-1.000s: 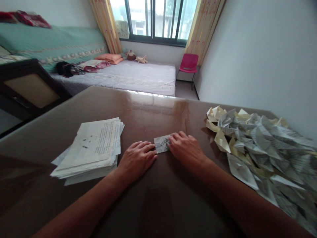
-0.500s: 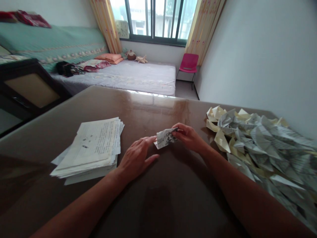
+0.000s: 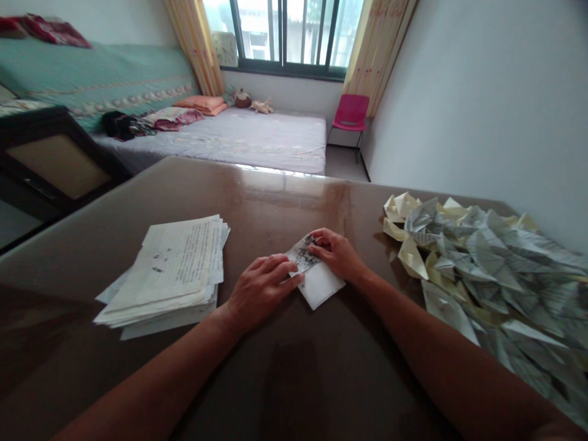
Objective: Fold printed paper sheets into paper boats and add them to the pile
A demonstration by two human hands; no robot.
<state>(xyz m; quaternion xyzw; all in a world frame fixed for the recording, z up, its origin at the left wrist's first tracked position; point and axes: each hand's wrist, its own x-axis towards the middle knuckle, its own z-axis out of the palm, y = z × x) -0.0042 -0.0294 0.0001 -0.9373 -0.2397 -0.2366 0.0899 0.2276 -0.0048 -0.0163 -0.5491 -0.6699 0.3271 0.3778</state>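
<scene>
On the glossy brown table point(image 3: 206, 190), my left fingers point(image 3: 290, 267) and right fingers point(image 3: 316, 243) pinch opposite edges of a partly folded paper point(image 3: 316, 278), its printed part above a blank flap. Left of this paper lies a sheet stack point(image 3: 165, 269); right, heaped folded-paper shapes point(image 3: 487, 257).

Big brown glossy tabletop point(image 3: 275, 205), angled far L corner, window glare near far edge. On L side: loose stack of off-white printed paper sheets point(image 3: 172, 266), edges uneven, some sheets askew. Ctr: small folded white paper w/ grey-blk print point(image 3: 324, 286), one corner pointing to near edge. R side: wide heap of cream & grey-white folded-paper shapes point(image 3: 487, 260), pointed, overlapping, mostly w/ printed txt.
</scene>
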